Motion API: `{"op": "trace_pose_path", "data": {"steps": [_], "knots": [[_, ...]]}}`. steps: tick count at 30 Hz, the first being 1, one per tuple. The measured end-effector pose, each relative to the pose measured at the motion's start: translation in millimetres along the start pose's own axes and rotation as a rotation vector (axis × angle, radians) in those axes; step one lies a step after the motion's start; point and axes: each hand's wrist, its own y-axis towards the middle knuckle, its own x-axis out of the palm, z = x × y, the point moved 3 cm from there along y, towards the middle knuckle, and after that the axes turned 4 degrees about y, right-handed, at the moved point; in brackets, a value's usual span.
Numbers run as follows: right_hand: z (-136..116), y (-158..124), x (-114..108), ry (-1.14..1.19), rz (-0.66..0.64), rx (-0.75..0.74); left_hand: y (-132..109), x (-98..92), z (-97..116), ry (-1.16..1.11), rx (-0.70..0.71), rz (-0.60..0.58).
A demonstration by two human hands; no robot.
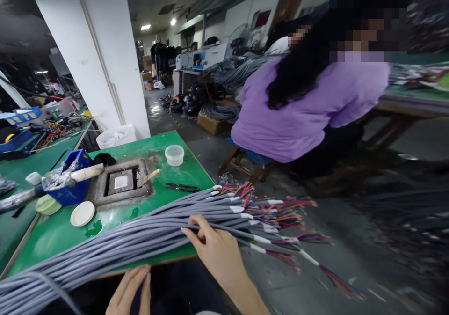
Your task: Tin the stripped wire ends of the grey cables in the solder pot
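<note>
A thick bundle of grey cables [140, 235] lies across the front of the green table, its stripped ends with thin coloured wires [284, 216] reaching past the right edge. White sleeves or tape [236, 209] mark where the coloured wires come out. My right hand [219, 252] rests at the bundle's near side, thumb and forefinger closed on one grey cable. Below the bundle, at the table's front edge, my left hand [128, 291] has loosely bent fingers, the thumb a little apart, and nothing visible between them.
On the green table [157, 146] are a square metal solder pot [121, 184], black snips [182, 187], a clear tub [174, 155], a white lid [83, 213] and a blue bin [75, 184]. A person in purple [280, 109] sits close by on a stool.
</note>
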Motion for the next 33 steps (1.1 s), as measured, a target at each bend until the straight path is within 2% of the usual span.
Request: {"op": "trace_pose_path", "data": {"steps": [2,3,5,7,8,11,13,15,17,19,21,22,24,26,29,31,33], "knots": [[0.4,-1.0,2.5,-0.052,0.021,-0.010,4.6,-0.6,0.2,0.021,0.034,-0.006],[0.6,-2.0,3.9,-0.069,0.035,-0.017,13.0,0.7,1.3,0.022,0.080,-0.017],[0.2,-4.4,7.0,-0.081,0.069,-0.043,38.0,6.5,-2.1,0.018,0.076,0.012],[-1.5,-6.0,9.3,-0.068,0.109,-0.077,64.5,20.5,-8.9,0.049,0.084,-0.049],[-2.6,-6.1,9.5,-0.056,0.129,-0.092,75.3,29.3,-13.1,0.071,0.075,-0.116],[-6.8,-2.3,5.4,-0.003,0.180,-0.108,91.6,45.4,-16.7,-0.005,0.114,-0.212],[-9.8,4.0,-0.1,0.068,0.191,-0.096,90.1,40.6,-11.4,-0.066,0.118,-0.154],[-13.4,12.5,-5.3,0.156,0.178,-0.075,81.2,25.1,-2.8,-0.062,0.091,-0.068],[-16.9,21.4,-8.6,0.270,0.177,-0.014,69.2,7.0,5.5,-0.065,0.037,-0.073],[-22.1,28.1,-8.4,0.422,0.180,0.070,58.1,-5.9,9.9,-0.172,-0.064,-0.207],[-33.1,30.1,-3.0,0.606,0.099,0.071,50.0,-11.1,6.8,-0.342,-0.305,-0.353],[-41.2,28.5,1.1,0.695,0.022,0.025,47.6,-12.0,2.8,-0.428,-0.468,-0.367],[-59.4,19.0,9.7,0.832,-0.147,-0.117,46.7,-11.8,-7.8,-0.580,-0.796,-0.255],[-73.9,3.2,17.6,0.926,-0.267,-0.206,51.8,-10.5,-16.1,-0.709,-0.966,-0.072],[-85.3,-22.5,26.3,0.984,-0.375,-0.244,61.9,-9.0,-20.9,-0.798,-1.072,0.119],[-86.5,-34.7,28.4,0.982,-0.433,-0.252,65.6,-7.4,-18.5,-0.838,-1.131,0.150],[-82.8,-39.0,27.1,0.975,-0.491,-0.264,66.2,-4.7,-13.5,-0.894,-1.177,0.123]]}}
